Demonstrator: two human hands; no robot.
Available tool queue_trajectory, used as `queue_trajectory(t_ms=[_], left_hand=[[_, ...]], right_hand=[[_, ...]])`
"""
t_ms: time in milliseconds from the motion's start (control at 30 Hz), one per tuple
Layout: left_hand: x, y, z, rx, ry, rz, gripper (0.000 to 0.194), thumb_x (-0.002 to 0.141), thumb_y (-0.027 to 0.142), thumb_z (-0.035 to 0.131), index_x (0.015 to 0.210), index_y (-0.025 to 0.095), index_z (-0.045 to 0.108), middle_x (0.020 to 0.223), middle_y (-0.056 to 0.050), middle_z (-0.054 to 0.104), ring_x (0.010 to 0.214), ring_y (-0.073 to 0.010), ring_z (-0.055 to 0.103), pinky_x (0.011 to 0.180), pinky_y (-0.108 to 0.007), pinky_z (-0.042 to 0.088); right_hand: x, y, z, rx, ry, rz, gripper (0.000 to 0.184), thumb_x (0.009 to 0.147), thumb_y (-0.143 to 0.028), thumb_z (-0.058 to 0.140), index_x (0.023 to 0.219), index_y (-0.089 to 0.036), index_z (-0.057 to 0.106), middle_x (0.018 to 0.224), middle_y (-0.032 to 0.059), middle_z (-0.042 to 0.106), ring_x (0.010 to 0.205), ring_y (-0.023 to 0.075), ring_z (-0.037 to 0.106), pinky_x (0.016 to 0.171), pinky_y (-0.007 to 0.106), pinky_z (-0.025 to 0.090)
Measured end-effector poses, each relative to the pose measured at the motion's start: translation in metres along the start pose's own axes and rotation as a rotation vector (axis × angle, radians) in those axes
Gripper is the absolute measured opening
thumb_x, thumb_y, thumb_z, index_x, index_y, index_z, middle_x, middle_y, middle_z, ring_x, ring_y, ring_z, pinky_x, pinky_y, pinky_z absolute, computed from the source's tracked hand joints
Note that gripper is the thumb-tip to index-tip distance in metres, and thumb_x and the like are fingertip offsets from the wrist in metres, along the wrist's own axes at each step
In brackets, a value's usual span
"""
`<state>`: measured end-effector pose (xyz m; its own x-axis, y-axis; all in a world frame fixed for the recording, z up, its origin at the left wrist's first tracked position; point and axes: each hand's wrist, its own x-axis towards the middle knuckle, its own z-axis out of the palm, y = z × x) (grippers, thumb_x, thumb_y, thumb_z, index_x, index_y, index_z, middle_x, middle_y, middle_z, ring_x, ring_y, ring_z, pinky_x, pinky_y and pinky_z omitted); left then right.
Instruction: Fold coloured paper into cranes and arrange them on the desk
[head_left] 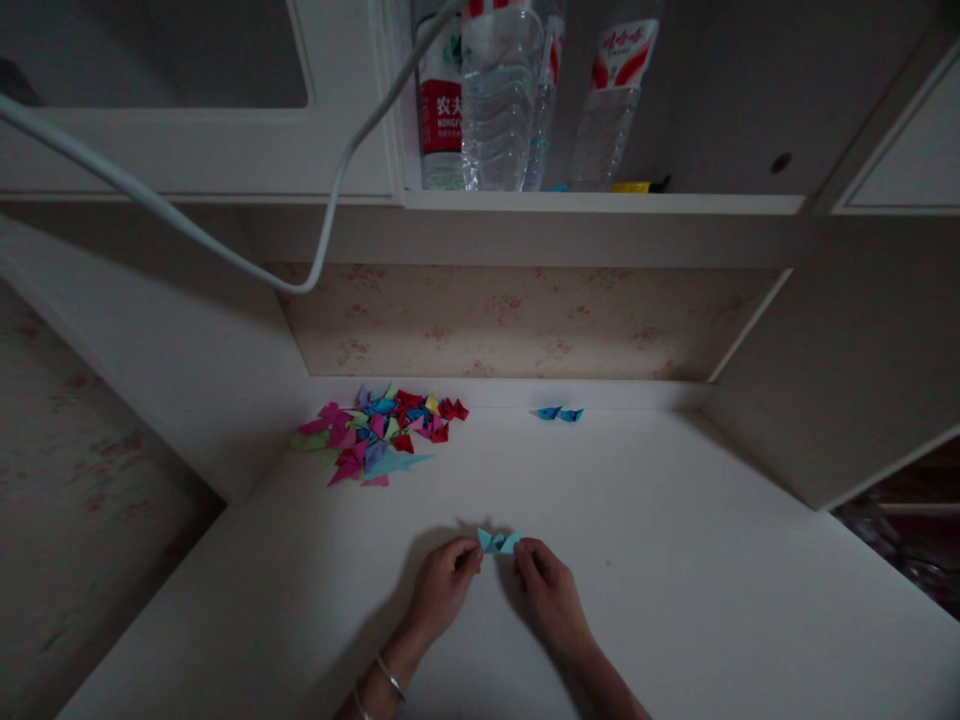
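Between my two hands is a small light-blue folded paper piece (pixel 499 543), with pointed ends and a raised fold in its middle. My left hand (pixel 445 585) pinches its left end between thumb and fingers. At the right end, my right hand (pixel 551 590) grips it in the same way. The piece is just above or on the white tabletop (pixel 660 560); I cannot tell which. Beyond my left hand lies a heap of colourful folded paper pieces (pixel 375 432) in pink, red, blue, green and purple. A blue folded paper piece (pixel 561 414) with two peaks rests near the back edge.
Above the table, a shelf (pixel 600 203) holds several plastic bottles (pixel 501 110). A white cable (pixel 225 262) hangs down in front of the cabinet at the upper left. Side panels (pixel 817 340) border the table left and right, and a flower-patterned wall (pixel 510 320) closes the back.
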<state>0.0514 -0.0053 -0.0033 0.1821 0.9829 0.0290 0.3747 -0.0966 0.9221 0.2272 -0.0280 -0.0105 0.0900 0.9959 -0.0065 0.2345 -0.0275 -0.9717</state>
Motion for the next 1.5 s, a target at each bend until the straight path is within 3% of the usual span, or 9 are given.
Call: queue_trajectory(t_ms=[1500], left_hand=[[-0.0014, 0.0024, -0.0005, 0.068, -0.02, 0.021, 0.029, 0.089, 0.034, 0.046, 0.075, 0.017, 0.064, 0.066, 0.0, 0.058, 0.061, -0.0131, 0.05, 0.057, -0.022, 0.034]], right_hand=[[0.0012, 0.0037, 0.0003, -0.054, -0.008, -0.012, 0.04, 0.089, -0.053, 0.042, 0.086, -0.019, 0.063, 0.063, -0.0005, 0.056, 0.058, 0.0143, 0.049, 0.054, 0.023, 0.037]])
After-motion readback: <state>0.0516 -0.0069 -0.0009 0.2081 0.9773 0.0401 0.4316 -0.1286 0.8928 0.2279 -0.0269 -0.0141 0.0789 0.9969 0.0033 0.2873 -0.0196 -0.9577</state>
